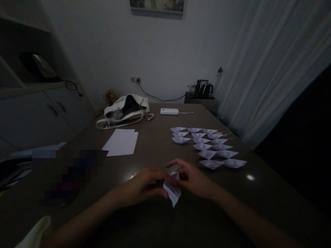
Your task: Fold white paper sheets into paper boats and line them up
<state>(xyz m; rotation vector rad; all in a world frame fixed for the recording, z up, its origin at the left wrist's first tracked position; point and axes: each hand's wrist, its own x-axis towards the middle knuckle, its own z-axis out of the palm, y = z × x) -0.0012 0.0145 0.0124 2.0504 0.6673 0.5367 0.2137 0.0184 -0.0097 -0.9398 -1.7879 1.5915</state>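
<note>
A small folded piece of white paper [172,193] is held above the near part of the table, between my two hands. From the left, my left hand [148,184] grips it, thumb below and fingers along its upper edge. My right hand [192,181] pinches its right side, with the index finger raised and curved. Beyond my right hand, several white paper boats [203,147] stand in rows on the table. A stack of white paper sheets [122,143] lies farther off to the left.
On the brown table [152,137], a white bag [126,112] rests at the far left and a white power bank [169,111] with a short cable lies at the back. Behind it, a low stand carries a black kettle [206,89]. A sheer curtain [256,69] hangs along the right.
</note>
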